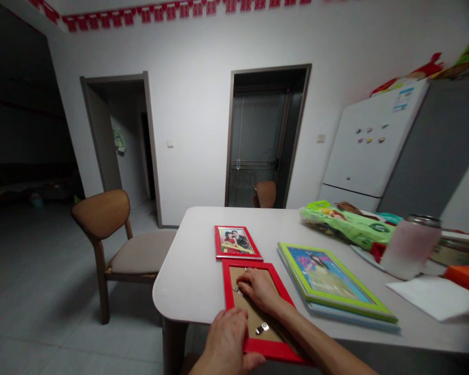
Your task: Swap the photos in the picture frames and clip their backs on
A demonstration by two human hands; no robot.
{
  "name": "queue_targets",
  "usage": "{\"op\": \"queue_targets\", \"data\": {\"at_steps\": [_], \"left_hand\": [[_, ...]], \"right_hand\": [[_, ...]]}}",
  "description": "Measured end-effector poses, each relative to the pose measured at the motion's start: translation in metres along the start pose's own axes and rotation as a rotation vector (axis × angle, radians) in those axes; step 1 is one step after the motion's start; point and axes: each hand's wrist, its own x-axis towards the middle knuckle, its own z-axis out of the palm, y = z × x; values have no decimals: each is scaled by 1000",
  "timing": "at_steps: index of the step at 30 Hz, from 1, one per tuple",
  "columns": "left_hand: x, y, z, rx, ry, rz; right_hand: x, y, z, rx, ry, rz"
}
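Note:
A red picture frame (230,284) lies face down at the table's near edge, its brown backing board (254,317) facing up. My left hand (229,338) grips the frame's near left corner, thumb along the near side. My right hand (260,289) rests over the backing with fingers bent together. Its fingertips are beside a small metal fitting (237,291) on the board; whether they pinch anything is hidden. Another metal fitting (262,328) shows closer to me. Just beyond, touching or nearly touching, a second red frame (238,243) lies face up with a photo of two people.
Right of my hands is a stack topped by a green picture frame (328,278). Farther right are a green plastic bag (347,224), a pink jar (410,247) and white paper (437,297). A wooden chair (140,252) stands left of the white table (195,260).

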Motion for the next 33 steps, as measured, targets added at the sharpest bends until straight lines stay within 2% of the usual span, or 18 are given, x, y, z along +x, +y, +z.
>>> {"op": "queue_targets", "data": {"at_steps": [3,9,13,18,25,30,33], "left_hand": [[0,2,-2,9,6,-2],[-1,3,-2,30,9,5],[0,0,-5,21,6,13],[3,-8,-7,17,29,5],[1,-7,-13,37,32,27],[2,-7,-13,62,31,41],[4,-2,-4,106,3,44]], "right_hand": [[-10,-10,-1,29,-39,-89],[-15,-20,-2,29,-58,-139],[-20,-22,-10,17,-57,-158],[-49,-22,-30,75,-67,-194],[-88,-28,-47,-4,-138,-340],[-95,-25,-48,17,-136,-334],[-96,-17,-45,116,-75,-246]]}}
